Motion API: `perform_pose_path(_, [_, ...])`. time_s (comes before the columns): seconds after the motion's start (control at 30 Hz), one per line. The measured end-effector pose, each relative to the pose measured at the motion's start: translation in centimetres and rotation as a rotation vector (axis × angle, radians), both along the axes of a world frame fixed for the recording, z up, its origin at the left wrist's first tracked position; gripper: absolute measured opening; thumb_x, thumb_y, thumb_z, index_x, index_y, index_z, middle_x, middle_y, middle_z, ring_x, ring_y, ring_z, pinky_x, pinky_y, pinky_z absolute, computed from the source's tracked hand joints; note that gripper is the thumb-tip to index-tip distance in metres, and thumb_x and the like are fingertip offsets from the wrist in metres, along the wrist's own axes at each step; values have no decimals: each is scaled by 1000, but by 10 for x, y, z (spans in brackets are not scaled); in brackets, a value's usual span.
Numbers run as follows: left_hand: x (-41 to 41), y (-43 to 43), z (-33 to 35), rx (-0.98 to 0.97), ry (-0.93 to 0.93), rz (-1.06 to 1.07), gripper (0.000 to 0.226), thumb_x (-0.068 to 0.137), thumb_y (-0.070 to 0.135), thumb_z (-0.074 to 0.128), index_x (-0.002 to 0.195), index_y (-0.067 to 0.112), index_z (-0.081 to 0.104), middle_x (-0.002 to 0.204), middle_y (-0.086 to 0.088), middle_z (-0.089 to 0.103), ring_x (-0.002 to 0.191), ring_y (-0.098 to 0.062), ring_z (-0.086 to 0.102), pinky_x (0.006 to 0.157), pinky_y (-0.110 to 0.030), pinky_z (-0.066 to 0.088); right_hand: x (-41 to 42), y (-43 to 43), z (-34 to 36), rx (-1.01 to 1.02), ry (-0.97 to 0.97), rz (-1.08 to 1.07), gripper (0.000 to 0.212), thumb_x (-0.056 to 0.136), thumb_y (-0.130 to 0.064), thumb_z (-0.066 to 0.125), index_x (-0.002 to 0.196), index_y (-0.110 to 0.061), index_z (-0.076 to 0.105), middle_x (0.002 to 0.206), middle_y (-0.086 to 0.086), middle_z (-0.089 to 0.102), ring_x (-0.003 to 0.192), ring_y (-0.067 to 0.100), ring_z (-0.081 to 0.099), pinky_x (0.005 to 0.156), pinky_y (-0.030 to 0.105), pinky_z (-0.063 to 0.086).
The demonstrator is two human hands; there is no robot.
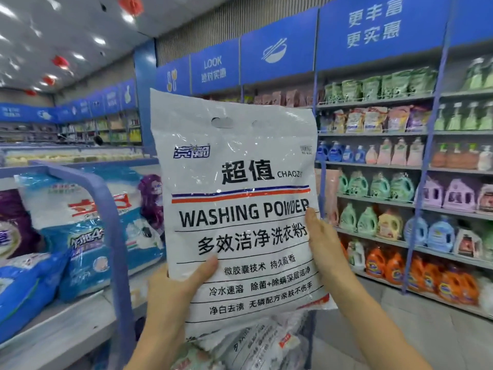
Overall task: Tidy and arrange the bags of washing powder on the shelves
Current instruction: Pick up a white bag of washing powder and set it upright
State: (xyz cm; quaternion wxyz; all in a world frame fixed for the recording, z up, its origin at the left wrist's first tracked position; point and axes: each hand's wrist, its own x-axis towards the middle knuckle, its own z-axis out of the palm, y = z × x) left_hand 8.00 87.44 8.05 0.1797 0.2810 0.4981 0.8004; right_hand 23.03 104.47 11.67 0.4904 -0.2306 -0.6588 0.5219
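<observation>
I hold a large white bag of washing powder (237, 188) upright in front of me, its black "WASHING POWDER" print facing the camera. My left hand (176, 292) grips its lower left edge, thumb across the front. My right hand (322, 241) holds its right edge, thumb on the front. More white bags (256, 345) lie below the raised one. On the shelf at the left lean a blue-and-white bag (88, 225) with red characters, a blue bag (24, 287) and a purple bag (13, 225).
A blue metal shelf frame (106, 209) curves up just left of the held bag. The grey shelf board (58, 327) runs along the lower left. Wall shelving (400, 166) at the right holds detergent bottles and pouches. Grey floor (416, 337) lies at the lower right.
</observation>
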Motion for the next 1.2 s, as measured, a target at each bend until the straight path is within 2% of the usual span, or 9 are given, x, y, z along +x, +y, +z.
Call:
perform_pose_path(0.17, [-22, 74, 15, 11, 44, -7, 44, 37, 37, 84, 79, 23, 76, 81, -4, 76, 73, -24, 73, 61, -37, 58, -26, 79, 13, 41, 56, -35, 35, 98, -38, 38, 113, -18, 64, 100, -10, 71, 90, 0, 67, 72, 13, 51])
perform_pose_path(0.4, [-41, 169, 22, 56, 52, 66, 50, 35, 41, 85, 81, 23, 76, 81, -3, 76, 73, -24, 73, 63, -42, 59, -52, 201, 0, -59, 80, 139, 61, 83, -63, 38, 131, -27, 52, 130, -3, 59, 121, 17, 54, 106, 45, 38])
perform_pose_path(0.53, [-53, 233, 16, 54, 13, 141, 43, 38, 40, 85, 76, 23, 76, 80, -4, 76, 72, -24, 73, 59, -39, 58, -75, 287, -4, -58, -33, 121, 42, 98, -38, 39, 128, -12, 52, 135, 9, 53, 121, 23, 51, 83, 25, 47])
perform_pose_path(0.67, [-62, 308, 9, 36, 20, 192, 53, 42, 41, 87, 89, 20, 74, 85, -4, 76, 78, -26, 73, 69, -43, 57, -94, 355, -22, 79, -65, 233, 46, 78, -66, 37, 112, -42, 56, 125, -26, 51, 113, -11, 48, 98, 13, 36])
perform_pose_path(0.87, [-70, 430, 15, -58, 137, 368, 22, 65, 38, 77, 80, 32, 61, 58, 31, 64, 53, 18, 57, 37, -1, 36, -146, 478, -22, 193, -61, 216, 35, 98, -39, 33, 122, -24, 53, 114, -22, 51, 101, -27, 44, 78, 0, 31])
perform_pose_path(0.9, [-74, 448, 16, -82, 138, 391, 23, 68, 37, 76, 81, 34, 57, 54, 34, 60, 51, 20, 54, 36, -1, 35, -155, 496, -23, 209, -75, 217, 35, 99, -36, 34, 123, -20, 54, 126, -17, 45, 112, -5, 15, 79, 21, 30])
perform_pose_path(0.93, [-79, 464, 17, -106, 141, 434, 26, 71, 35, 75, 80, 34, 51, 51, 36, 57, 50, 23, 52, 38, -2, 37, -162, 512, -24, 228, -104, 231, 34, 99, -37, 34, 124, -22, 52, 110, -29, 46, 75, -23, 27, 78, -12, 14])
perform_pose_path(1.07, [-104, 513, 10, -168, 154, 531, 67, 63, 55, 71, 120, 28, 47, 103, 19, 62, 90, 2, 58, 85, -27, 46, -191, 561, -21, 294, -134, 251, 21, 98, -42, 36, 106, -32, 52, 87, -34, 42, 77, -32, 41, 66, -11, 28])
perform_pose_path(1.2, [-115, 538, -8, -289, 166, 634, 82, 71, 58, 62, 140, 24, 36, 97, 30, 46, 94, 0, 51, 81, -17, 39, -212, 589, -38, 296, -183, 323, 37, 93, -54, 31, 116, -32, 49, 96, -35, 44, 89, -20, 46, 81, 2, 31])
